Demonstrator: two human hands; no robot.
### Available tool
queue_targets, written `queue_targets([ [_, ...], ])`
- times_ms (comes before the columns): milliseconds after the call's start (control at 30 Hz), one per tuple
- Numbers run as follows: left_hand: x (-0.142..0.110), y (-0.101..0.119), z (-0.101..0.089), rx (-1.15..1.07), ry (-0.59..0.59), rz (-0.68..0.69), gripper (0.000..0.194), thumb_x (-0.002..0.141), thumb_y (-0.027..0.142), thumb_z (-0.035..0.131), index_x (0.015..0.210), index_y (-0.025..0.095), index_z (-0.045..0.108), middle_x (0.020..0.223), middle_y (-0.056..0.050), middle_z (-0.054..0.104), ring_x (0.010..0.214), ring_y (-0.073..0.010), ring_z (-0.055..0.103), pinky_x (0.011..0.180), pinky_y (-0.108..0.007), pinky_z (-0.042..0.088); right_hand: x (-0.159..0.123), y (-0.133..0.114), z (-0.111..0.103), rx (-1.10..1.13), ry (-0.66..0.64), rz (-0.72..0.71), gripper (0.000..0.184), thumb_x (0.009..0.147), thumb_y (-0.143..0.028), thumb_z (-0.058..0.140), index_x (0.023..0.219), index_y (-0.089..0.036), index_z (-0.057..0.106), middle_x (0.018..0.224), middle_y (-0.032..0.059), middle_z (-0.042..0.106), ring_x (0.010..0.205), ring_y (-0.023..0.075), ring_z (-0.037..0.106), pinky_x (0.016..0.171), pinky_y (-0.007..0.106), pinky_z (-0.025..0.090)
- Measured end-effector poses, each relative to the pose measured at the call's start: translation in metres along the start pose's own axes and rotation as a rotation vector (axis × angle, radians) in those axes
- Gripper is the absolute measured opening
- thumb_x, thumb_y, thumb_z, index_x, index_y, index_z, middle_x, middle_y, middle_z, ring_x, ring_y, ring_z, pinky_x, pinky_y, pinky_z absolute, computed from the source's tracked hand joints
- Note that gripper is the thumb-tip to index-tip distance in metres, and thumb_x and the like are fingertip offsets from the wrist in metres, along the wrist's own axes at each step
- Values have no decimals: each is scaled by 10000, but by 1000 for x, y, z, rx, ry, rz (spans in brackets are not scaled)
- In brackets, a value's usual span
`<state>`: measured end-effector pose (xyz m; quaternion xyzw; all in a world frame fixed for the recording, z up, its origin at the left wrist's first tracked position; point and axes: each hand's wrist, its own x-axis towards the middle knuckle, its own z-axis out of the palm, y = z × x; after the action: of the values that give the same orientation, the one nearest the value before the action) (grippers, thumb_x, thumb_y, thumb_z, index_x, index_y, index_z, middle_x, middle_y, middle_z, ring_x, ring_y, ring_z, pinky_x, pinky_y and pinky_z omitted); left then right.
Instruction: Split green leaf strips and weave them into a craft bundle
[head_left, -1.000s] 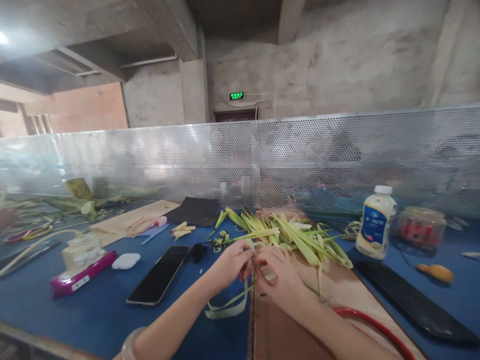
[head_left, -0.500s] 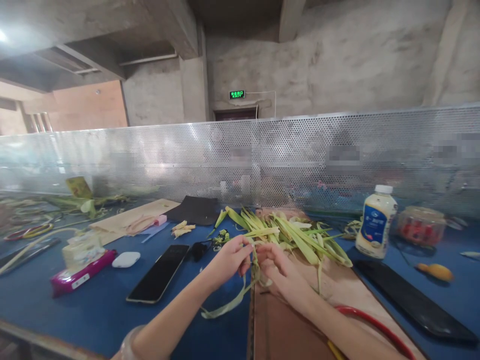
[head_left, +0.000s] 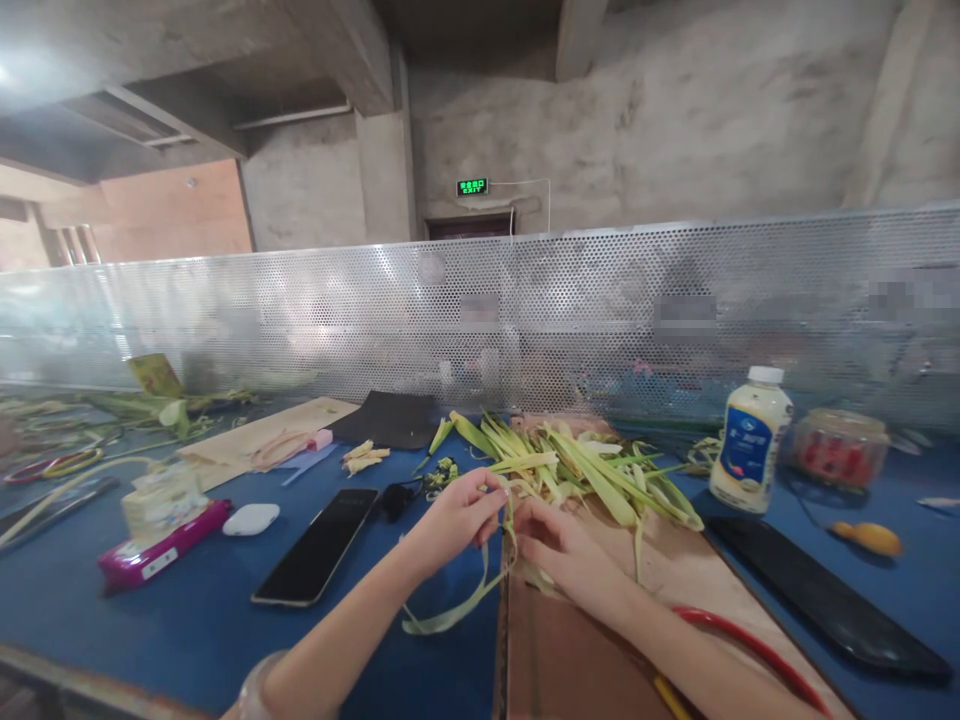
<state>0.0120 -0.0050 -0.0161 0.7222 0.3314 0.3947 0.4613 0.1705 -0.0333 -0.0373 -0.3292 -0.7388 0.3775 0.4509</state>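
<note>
Pinches leaf strip (head_left: 430,628) with left hand (head_left: 459,518); cannot tell grip of right hand (head_left: 570,552). Probably light, limp, easily torn; best held flat at far end.

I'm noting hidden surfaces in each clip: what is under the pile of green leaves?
The pile of green leaves lies mostly on a brown board, its left end reaching over the blue tabletop. Anything else it covers cannot be seen.
</note>
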Motion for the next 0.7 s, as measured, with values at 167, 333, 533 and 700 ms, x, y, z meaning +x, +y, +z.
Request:
queue_targets([
  [167,-3,3,-4,71,-38,55,142,722,151,473,863,162,475,537,72,422,459,-61,376,470,-186,297,4,11,-5,-146,74,-41,127,784,-283,479,747,-179,541,730,24,602,688,161,562,649,288,454],
  [333,-4,-1,-5,319,-13,164,192,713,164,514,904,161,494,594,69,379,532,-72,368,513,-193,295,7,21,-14,-296,171,-88,122,791,-245,471,794,-173,569,788,38,620,751,167,573,715,291,451],
  [533,-6,1,-5,415,-25,163,170,773,196,466,937,162,492,596,66,372,539,-82,366,519,-206,293,6,22,-16,-376,159,-97,124,818,-243,451,816,-176,557,773,31,601,730,160,551,701,280,436],
  [700,-6,5,-5,434,-22,157,172,833,231,391,950,170,502,588,57,375,543,-93,361,524,-215,289,5,22,-15,-399,189,-112,135,843,-262,428,827,-182,535,726,19,571,677,151,520,628,257,415],
])
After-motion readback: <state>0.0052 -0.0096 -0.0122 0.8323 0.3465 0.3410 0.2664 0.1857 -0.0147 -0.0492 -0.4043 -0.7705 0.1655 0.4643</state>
